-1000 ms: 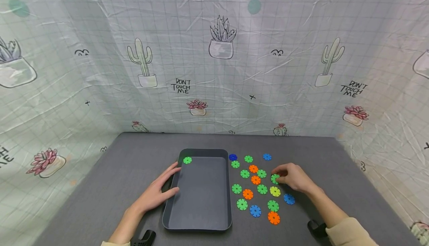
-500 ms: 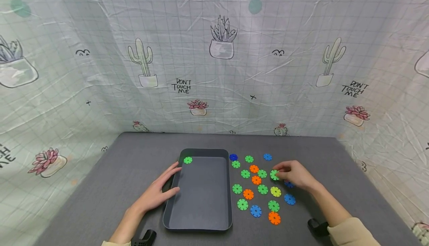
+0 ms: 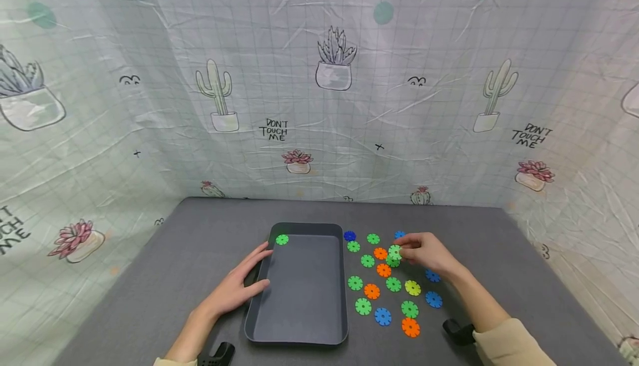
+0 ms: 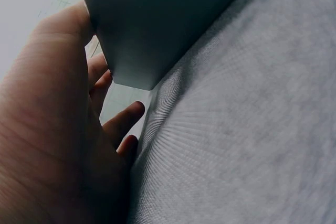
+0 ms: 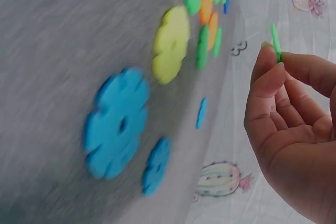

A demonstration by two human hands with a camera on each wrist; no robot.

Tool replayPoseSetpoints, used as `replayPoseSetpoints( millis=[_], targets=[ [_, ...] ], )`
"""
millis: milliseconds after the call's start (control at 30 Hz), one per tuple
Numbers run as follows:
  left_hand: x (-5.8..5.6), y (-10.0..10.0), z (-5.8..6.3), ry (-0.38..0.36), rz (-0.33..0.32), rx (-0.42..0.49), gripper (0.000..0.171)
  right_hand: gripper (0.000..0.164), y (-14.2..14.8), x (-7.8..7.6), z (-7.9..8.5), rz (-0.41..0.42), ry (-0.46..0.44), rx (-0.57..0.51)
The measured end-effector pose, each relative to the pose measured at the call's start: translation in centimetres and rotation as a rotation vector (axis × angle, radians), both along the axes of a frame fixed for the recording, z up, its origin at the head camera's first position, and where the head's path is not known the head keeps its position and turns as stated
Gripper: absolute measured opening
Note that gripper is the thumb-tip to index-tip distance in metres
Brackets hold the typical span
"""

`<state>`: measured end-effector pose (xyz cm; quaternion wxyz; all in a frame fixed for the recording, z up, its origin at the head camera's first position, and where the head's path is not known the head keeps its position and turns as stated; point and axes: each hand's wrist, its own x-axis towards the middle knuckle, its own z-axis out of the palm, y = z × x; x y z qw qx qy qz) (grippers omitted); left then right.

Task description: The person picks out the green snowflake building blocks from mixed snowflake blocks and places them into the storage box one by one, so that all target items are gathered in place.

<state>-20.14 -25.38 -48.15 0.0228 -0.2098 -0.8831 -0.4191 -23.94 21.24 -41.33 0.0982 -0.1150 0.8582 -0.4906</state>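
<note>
My right hand (image 3: 430,253) pinches a green notched disc (image 3: 394,252) between thumb and fingertips, above the scattered discs. In the right wrist view this green disc (image 5: 275,40) is seen edge-on, raised over the table. Fairly straight fingers of my left hand (image 3: 233,290) rest at the left rim of a dark grey tray (image 3: 299,299). The left wrist view shows thumb and a finger against the outside of the tray wall (image 4: 152,30). Inside the tray, at its far left corner, lies one green disc (image 3: 282,239).
Right of the tray lie several green discs, orange discs (image 3: 411,327), blue discs (image 3: 383,316), a dark blue disc (image 3: 350,235) and a yellow disc (image 3: 412,288). The grey table (image 3: 214,222) ends at a printed curtain (image 3: 249,77). Black straps (image 3: 458,333) sit at both wrists.
My right hand has lifted the green disc and carried it leftward, over another green disc. A blue disc formerly under the hand now shows. The left hand stays at the tray.
</note>
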Motion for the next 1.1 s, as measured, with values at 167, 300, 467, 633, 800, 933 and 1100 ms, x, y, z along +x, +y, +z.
replayPoseSetpoints(
  millis=[167,300,467,633,800,933,1100],
  targets=[
    [0.1,0.1,0.0,0.013,0.005,0.003,0.063,0.032,-1.4,-0.5,0.5,-0.002,-0.017,-0.018],
    [0.0,0.2,-0.1,0.025,0.004,0.007,0.062,0.034,-2.2,-0.8,0.9,0.013,-0.017,-0.031],
    [0.0,0.1,-0.2,0.029,0.003,0.002,0.062,0.035,-3.4,-1.1,1.2,0.03,-0.003,-0.038],
    [0.0,0.0,-0.2,0.04,0.003,-0.001,0.062,0.035,-4.7,-1.4,1.6,0.043,0.009,-0.056],
    [-0.1,0.0,-0.1,0.045,-0.001,-0.001,0.061,0.035,-5.9,-1.9,1.7,0.052,0.009,-0.074],
    [-0.1,0.1,-0.1,0.047,-0.003,-0.002,0.061,0.034,-6.9,-2.2,1.8,0.046,-0.011,-0.104],
    [-0.1,0.0,-0.1,0.023,0.0,-0.003,0.063,0.032,-8.2,-2.5,1.8,0.043,-0.027,-0.136]
  ],
)
